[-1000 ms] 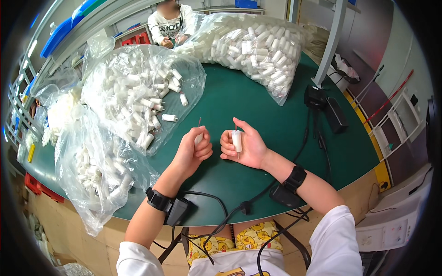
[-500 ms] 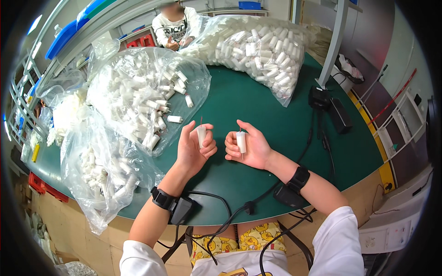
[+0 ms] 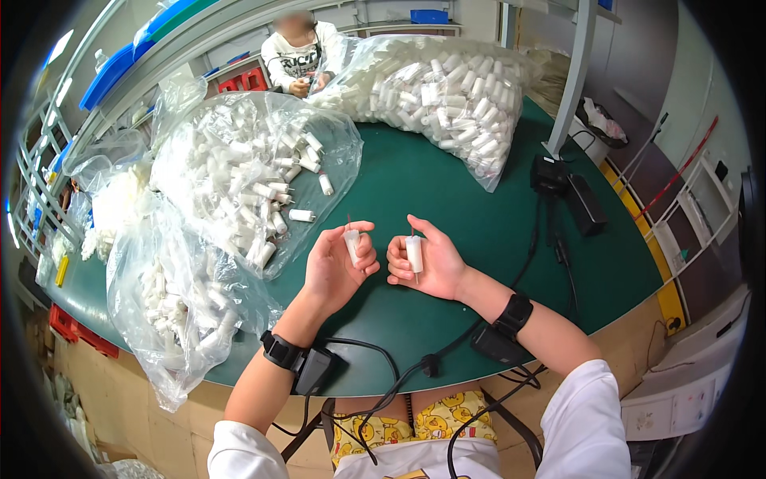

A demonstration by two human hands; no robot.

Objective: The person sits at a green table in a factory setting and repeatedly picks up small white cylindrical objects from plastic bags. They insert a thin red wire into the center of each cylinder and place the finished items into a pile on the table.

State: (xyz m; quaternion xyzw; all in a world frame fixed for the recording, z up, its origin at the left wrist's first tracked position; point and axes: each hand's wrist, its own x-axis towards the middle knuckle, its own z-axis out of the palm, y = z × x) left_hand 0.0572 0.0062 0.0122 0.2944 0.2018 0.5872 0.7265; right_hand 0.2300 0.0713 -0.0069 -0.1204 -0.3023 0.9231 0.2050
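— When I put the clock's centre between the two hands, where are the white cylinders?

— One cylinder (image 3: 352, 251) is in the left hand (image 3: 331, 270), just toward nine o'clock; its thin reddish wire (image 3: 349, 222) points to twelve. The left fingers (image 3: 367, 259) curl around its lower part, while the forefinger stretches behind the wire. Whether the thumb presses on this wire, I cannot tell.

— And the right hand (image 3: 437, 267)?

— It holds another cylinder (image 3: 413, 254), just toward three o'clock. The right fingers (image 3: 396, 262) are folded and carry this piece, with the thumb lifted near its upper end. A thin pin (image 3: 417, 279) sticks out toward six. Both hands are above the green desk (image 3: 415, 172), apart from each other.

— What lies around?

— At ten o'clock, a spread clear bag (image 3: 345, 144) carries many similar cylinders, and one loose cylinder (image 3: 302, 215) lies near its edge. At one o'clock rests a large full bag (image 3: 471, 136). Between two and three is a black adapter (image 3: 586, 205).

— Is some writing visible?

— Yes: at eleven o'clock, a co-worker (image 3: 306, 41) wears a white shirt (image 3: 281, 70) with bold dark letters across the chest. At four, a white carton-like thing (image 3: 678, 411) bears small marks, too blurred for reading.
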